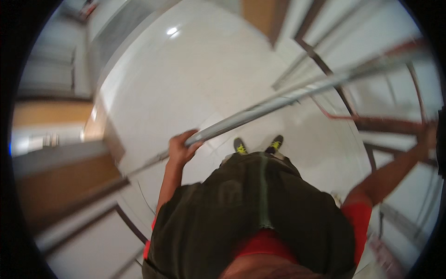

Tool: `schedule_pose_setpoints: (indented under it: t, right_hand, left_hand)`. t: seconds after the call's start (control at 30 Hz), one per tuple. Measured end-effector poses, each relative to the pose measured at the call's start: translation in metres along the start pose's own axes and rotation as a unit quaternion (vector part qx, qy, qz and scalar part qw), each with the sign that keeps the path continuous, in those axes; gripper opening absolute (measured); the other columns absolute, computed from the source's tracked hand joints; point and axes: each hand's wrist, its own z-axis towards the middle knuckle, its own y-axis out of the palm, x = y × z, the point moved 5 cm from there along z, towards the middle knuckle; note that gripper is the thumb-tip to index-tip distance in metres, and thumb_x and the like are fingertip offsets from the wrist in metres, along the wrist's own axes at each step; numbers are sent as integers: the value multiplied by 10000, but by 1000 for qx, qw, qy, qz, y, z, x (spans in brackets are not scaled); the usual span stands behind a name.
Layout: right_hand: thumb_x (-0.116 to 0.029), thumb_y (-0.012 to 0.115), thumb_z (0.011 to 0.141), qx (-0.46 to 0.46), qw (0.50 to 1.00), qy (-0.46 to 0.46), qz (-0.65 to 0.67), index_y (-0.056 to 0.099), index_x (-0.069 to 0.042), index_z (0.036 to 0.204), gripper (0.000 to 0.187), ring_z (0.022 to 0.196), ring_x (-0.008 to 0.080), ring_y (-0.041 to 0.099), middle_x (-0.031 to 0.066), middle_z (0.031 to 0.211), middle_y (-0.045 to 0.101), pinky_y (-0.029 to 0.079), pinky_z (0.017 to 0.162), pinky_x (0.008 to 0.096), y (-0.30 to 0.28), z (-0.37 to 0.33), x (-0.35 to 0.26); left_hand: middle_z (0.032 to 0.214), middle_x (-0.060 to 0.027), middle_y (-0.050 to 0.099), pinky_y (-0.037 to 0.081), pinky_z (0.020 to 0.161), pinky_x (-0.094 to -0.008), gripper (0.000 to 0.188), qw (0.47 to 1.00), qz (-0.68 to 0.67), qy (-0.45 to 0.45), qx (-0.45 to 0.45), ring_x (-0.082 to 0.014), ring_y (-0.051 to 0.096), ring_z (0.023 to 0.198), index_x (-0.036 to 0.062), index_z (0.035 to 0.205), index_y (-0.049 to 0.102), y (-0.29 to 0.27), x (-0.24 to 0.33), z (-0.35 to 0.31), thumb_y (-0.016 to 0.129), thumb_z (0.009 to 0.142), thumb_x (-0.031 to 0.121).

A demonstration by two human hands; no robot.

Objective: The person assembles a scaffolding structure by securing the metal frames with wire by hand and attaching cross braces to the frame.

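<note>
A long grey metal pole [260, 109] slants across the view, from thin at the lower left to thick at the upper right. My left hand [180, 146] is closed around it near the thinner section, with the thumb on the near side. A slimmer rod [144, 166] continues past this hand to the left. Out at the right rim, my right hand [429, 135] is blurred beside a dark red bar [390, 125]. Its fingers cannot be made out, nor whether it touches that bar.
Pale glossy floor [186, 69] spreads ahead of my shoes [275, 143]. On the left stands brown wooden furniture [69, 179]. Dark-framed white panels [330, 56] line the right side, near the pole's far end. A brown upright [262, 16] rises at the top.
</note>
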Motion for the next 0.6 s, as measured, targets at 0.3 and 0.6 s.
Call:
schedule_pose_setpoints:
  t: [0.3, 0.6]
  right_hand:
    - [-254, 597, 990, -109, 992, 17, -69, 518, -5, 1261, 377, 722, 181, 602, 88, 886, 636, 496, 588, 299, 59, -64, 58]
    - [-264, 614, 984, -26, 997, -21, -69, 475, -26, 1353, 461, 787, 184, 627, 76, 941, 650, 513, 618, 306, -25, -76, -20]
  left_hand:
    - [748, -116, 704, 522, 627, -423, 608, 998, 36, 47, 23, -355, 672, 696, 132, 1100, 730, 0, -38, -15, 761, 733, 616]
    - [970, -159, 735, 561, 737, -407, 615, 993, 26, 111, 21, -328, 712, 842, 108, 1157, 718, 13, -72, 1, 736, 770, 585]
